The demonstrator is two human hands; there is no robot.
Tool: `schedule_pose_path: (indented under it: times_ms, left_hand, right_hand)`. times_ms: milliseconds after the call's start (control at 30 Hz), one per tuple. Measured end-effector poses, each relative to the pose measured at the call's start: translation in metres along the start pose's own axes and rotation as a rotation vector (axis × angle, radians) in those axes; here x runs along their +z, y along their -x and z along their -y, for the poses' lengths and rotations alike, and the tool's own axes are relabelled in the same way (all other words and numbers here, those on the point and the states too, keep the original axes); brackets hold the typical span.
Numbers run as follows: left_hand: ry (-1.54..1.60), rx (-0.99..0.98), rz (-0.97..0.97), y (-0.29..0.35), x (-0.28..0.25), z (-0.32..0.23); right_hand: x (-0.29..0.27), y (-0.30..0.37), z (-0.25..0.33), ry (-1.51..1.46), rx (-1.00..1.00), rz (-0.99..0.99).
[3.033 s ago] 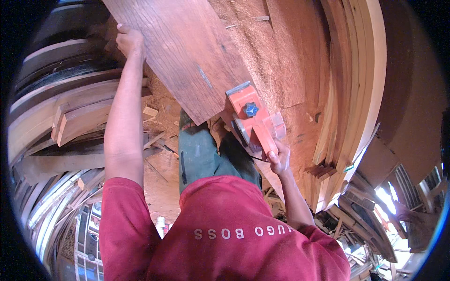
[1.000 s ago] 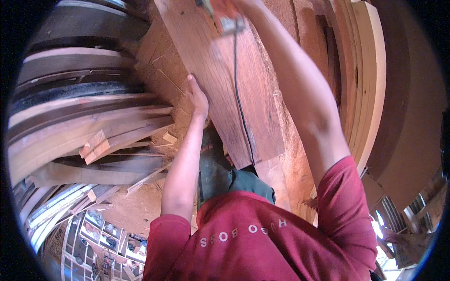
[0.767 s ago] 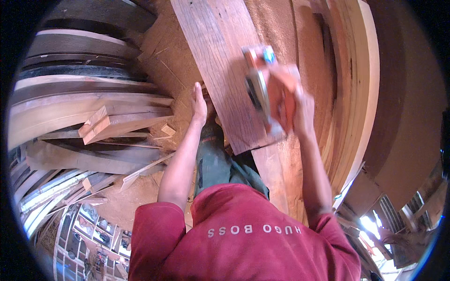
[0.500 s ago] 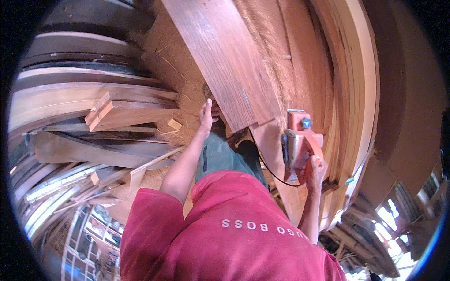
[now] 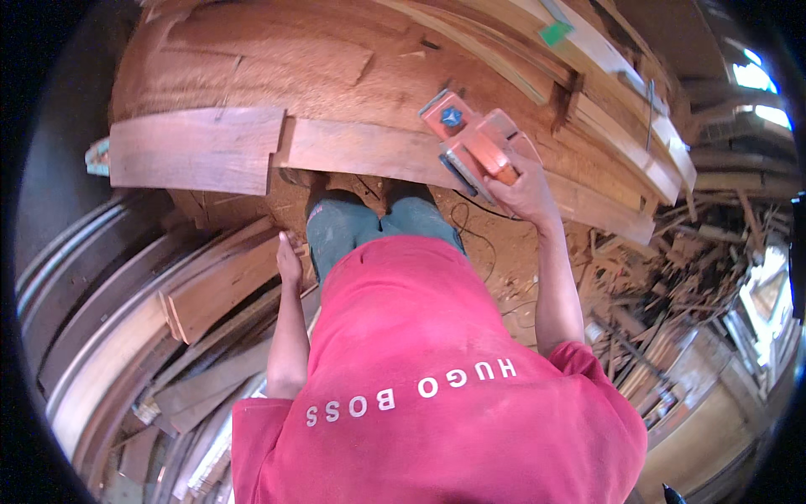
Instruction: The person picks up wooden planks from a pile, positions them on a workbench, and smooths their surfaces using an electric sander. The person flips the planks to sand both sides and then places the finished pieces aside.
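My right hand (image 5: pixel 522 193) is wrapped round the rear handle of an orange electric hand planer (image 5: pixel 491 149) with a blue star-shaped knob. The planer is over the right part of a long reddish-brown board (image 5: pixel 361 147) along the bench's near edge; I cannot tell whether it touches the wood. At the left, a wider dark-brown plank (image 5: pixel 197 151) with a notched end overlaps or adjoins that board. My left hand (image 5: pixel 289 262) hangs beside my left thigh, holding nothing, its fingers stretched out and partly hidden from view.
Sawdust covers the workbench (image 5: pixel 311 46). Long pale planks (image 5: pixel 609 126) lie at its far right. Stacked boards (image 5: pixel 227 286) stand close on my left. A dark cord (image 5: pixel 470 206) loops down to the floor by my legs. Wood scraps (image 5: pixel 646 277) are heaped at the right.
The view has swung, so the bench now runs across in front of me. My left hand has moved from near the plank's end to beside my thigh. The planer stays in my right hand.
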State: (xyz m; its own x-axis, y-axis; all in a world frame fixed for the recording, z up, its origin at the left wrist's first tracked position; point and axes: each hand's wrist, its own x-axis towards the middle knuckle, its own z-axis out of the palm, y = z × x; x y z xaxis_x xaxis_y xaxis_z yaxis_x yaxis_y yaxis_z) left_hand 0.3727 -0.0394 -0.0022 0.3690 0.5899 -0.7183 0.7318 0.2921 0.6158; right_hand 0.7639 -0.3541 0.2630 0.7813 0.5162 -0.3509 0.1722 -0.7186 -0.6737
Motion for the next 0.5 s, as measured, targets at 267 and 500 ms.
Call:
schedule_pose_path:
  times_ms: [267,500]
  left_hand:
    - [-0.204,-0.089,0.134,0.065,0.006,-0.018]
    - [-0.104,0.189,0.056,0.078,0.026,-0.107]
  right_hand:
    - [-0.007,0.017,-0.084,0.251,0.049,0.162]
    - [-0.001,0.004,-0.151,0.347,0.071,0.278]
